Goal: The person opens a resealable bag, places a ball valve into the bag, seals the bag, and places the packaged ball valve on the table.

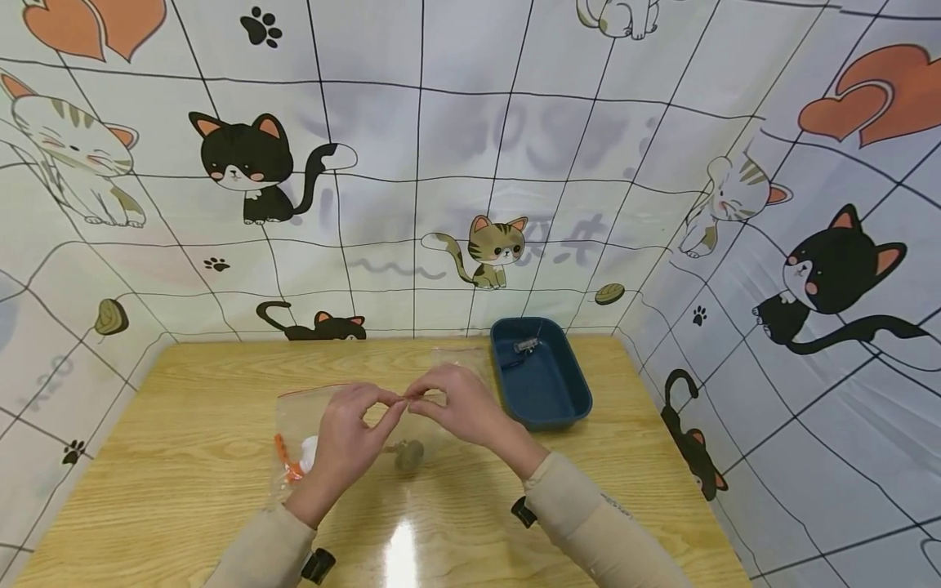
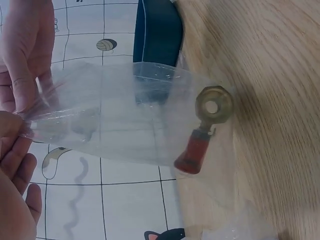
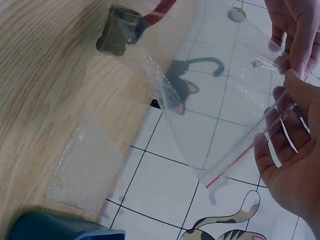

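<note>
While a valve (image 2: 201,134) shows inside, left hand (image 1: 349,433) and right hand (image 1: 461,406) — together — pinch a clear bag (image 2: 127,132).

Bright, even light fills the head view, with a white streak of glare at the near side of the table (image 1: 632,457); shadows on the table are faint and soft-edged. The cloth (image 1: 382,269) behind the table is well lit, and to the table's right it looks stretched toward the picture's edge. Both wrist views are dimmer and duller. Small white glints mark the clear bag (image 3: 235,95) above the table, and the fitting (image 2: 205,129) looks slightly soft through the plastic.
</note>
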A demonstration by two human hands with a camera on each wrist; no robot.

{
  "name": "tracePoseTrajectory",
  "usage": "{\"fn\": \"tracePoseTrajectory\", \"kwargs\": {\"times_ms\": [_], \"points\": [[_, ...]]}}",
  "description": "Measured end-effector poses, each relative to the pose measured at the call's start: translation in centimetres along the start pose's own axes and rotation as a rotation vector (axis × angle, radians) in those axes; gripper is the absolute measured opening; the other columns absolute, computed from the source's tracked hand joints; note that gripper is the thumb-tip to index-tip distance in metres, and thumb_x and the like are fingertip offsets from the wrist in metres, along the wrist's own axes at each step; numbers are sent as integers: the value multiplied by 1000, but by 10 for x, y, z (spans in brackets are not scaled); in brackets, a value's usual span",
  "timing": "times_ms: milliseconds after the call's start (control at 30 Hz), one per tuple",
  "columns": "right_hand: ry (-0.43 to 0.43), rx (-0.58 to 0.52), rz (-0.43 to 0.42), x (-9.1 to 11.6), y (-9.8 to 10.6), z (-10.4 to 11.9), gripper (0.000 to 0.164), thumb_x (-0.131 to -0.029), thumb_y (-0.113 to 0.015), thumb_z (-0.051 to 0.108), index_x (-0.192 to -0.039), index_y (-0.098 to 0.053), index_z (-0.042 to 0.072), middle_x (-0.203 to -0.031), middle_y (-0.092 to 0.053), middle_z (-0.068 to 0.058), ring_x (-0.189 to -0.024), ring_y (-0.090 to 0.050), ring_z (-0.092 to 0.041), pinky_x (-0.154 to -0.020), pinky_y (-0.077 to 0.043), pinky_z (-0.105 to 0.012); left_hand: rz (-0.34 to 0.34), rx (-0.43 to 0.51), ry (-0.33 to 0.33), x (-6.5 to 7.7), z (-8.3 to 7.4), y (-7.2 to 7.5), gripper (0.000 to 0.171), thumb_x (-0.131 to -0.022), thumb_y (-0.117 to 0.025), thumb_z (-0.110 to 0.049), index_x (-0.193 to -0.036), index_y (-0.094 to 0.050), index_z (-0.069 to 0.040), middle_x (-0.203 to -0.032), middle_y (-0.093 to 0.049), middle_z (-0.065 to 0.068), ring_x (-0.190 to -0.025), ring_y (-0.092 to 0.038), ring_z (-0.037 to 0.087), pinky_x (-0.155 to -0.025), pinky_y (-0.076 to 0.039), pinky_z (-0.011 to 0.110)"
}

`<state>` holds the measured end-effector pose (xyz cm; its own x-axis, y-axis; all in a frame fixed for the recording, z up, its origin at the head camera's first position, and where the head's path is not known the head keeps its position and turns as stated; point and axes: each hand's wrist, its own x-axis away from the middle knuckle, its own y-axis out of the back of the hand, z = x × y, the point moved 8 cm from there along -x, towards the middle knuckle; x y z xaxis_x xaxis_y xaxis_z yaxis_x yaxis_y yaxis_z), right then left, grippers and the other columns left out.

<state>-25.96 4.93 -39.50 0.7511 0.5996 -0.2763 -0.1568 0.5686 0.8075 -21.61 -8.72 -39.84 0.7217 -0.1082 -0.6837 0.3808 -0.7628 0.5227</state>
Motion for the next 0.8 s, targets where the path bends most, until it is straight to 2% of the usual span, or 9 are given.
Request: {"fn": "tracePoseTrajectory", "kwargs": {"times_ms": [233, 567, 667, 800], "points": [[48, 39, 7, 0, -5, 1, 11, -91, -67, 30, -97, -74, 23, -92, -71, 10, -91, -65, -12, -80, -51, -24, -6, 4, -4, 2, 0, -2, 8, -78, -80, -12, -80, -74, -15, -76, -72, -5, -81, -66, 17, -83, -51, 44], [123, 91, -75, -2, -3, 4, 7, -89, -71, 27, -91, -77, 23, -84, -73, 12, -82, -66, -9, -81, -51, -27, 53, 36, 8, 3, 6, -5, 6, -82, -76, -14, -85, -72, -18, -80, -71, -6, -86, -65, 18, -89, -48, 45], [108, 82, -65, -2, -4, 4, 7, -90, -70, 28, -91, -76, 23, -84, -73, 12, -83, -65, -7, -84, -50, -27, 55, 33, 4, 2, 6, -5, 6, -83, -76, -15, -85, -71, -18, -80, -71, -6, -86, -65, 18, -89, -48, 45], [43, 45, -14, -2, -8, -2, 7, -91, -70, 29, -90, -73, 24, -86, -71, 12, -85, -62, -4, -85, -50, -27, 51, 28, 1, 2, 6, -5, 7, -82, -75, -13, -84, -70, -17, -81, -71, -5, -86, -65, 18, -87, -48, 45]]}}
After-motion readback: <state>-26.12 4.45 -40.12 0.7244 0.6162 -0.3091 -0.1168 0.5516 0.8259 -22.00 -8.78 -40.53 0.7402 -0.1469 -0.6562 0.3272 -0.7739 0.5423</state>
